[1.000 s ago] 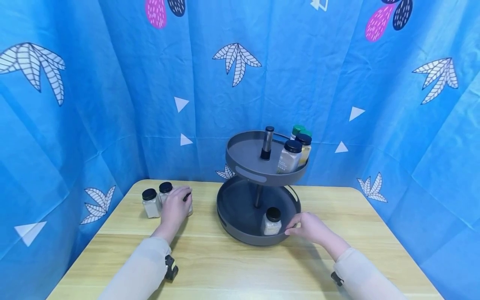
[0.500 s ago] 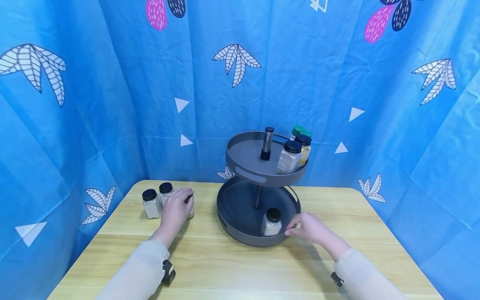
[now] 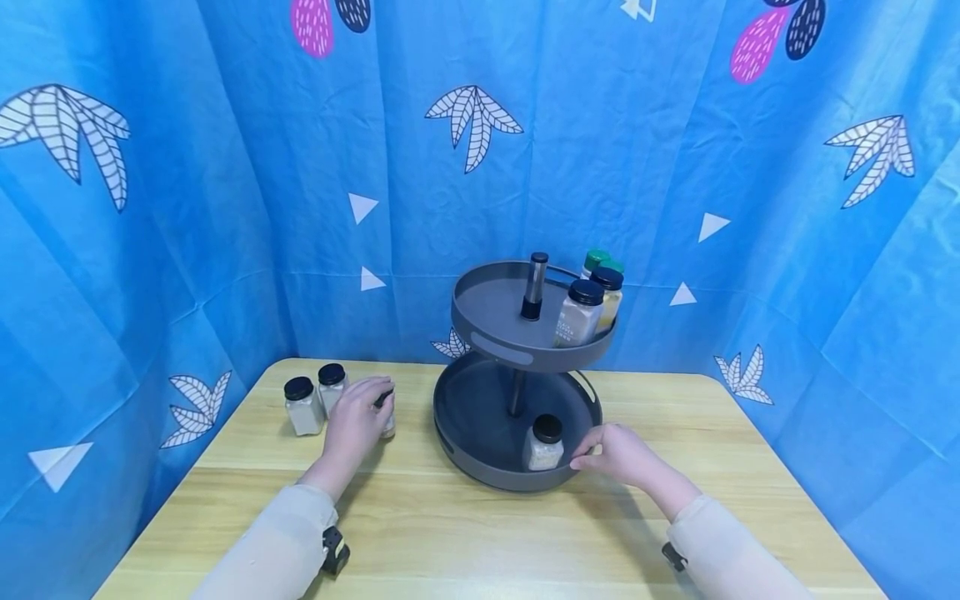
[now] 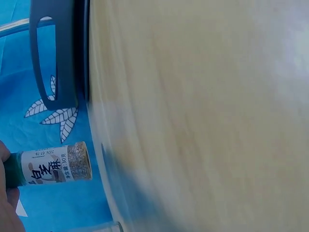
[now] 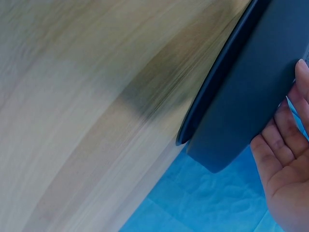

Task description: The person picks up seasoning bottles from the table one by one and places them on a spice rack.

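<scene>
My left hand holds a small spice jar by its cap, left of the two-tier rack. In the left wrist view this sesame seed jar has a dark green cap and a white label, its base close over the table. My right hand pinches the front right rim of the rack's dark grey lower tray. The right wrist view shows the thumb and fingers at the tray's wall. Inside that tray, near my right fingers, stands a black-lidded jar.
Two black-lidded jars stand left of my left hand. The rack's upper tray carries several jars on its right side, beside the central post. A blue curtain hangs behind the wooden table.
My left hand has shifted slightly to the right with the sesame seed jar, away from the two other jars. The right hand and the rack have stayed in place.
</scene>
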The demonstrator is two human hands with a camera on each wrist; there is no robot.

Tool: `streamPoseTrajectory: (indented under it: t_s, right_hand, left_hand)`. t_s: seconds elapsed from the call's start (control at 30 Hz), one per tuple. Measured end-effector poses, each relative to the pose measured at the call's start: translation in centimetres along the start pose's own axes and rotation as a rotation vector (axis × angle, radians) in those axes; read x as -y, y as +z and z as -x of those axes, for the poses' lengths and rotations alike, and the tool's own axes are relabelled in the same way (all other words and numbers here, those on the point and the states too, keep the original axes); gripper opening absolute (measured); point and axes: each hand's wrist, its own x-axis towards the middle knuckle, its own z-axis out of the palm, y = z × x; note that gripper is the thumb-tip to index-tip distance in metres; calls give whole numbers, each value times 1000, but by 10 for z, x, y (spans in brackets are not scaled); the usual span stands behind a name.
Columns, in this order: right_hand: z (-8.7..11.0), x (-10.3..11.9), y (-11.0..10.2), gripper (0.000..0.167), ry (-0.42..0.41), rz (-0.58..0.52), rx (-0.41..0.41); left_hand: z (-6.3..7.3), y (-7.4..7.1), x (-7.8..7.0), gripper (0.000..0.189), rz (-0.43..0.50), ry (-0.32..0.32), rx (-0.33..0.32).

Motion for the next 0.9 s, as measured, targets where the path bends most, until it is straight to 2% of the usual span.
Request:
streamPoseTrajectory:
  t_s: [0.6,0.9]
  right_hand:
    - [0,-3,0,7,-13,-2,2]
    - [-1,-2,-1,6,-11,0,4]
  left_hand:
    - [-2,-1,-16,20,35,83,-27]
    - [-6,-2,-28,20,80,168,-75]
